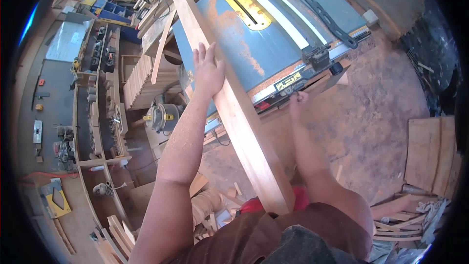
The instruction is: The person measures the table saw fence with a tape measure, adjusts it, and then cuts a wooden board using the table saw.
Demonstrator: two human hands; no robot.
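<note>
Open left hand steadies a long board on the table saw; curled right hand reaches its front rail, seemingly aligning first.

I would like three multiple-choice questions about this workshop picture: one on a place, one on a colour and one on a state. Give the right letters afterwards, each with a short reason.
1. Where does the left hand rest?
A) on the long wooden board
B) on the floor
C) on a hammer

2. What colour is the insert plate in the table saw top?
A) green
B) yellow
C) white

3. How is the right hand shaped?
A) spread flat on the board
B) closed like a fist at the front edge of the saw
C) raised with an open palm

Answers:
1 A, because the hand lies open on the board that crosses the saw.
2 B, because the plate stands out yellow against the blue-grey top.
3 B, because the hand is curled shut by the front rail; what it grips cannot be told.
</note>
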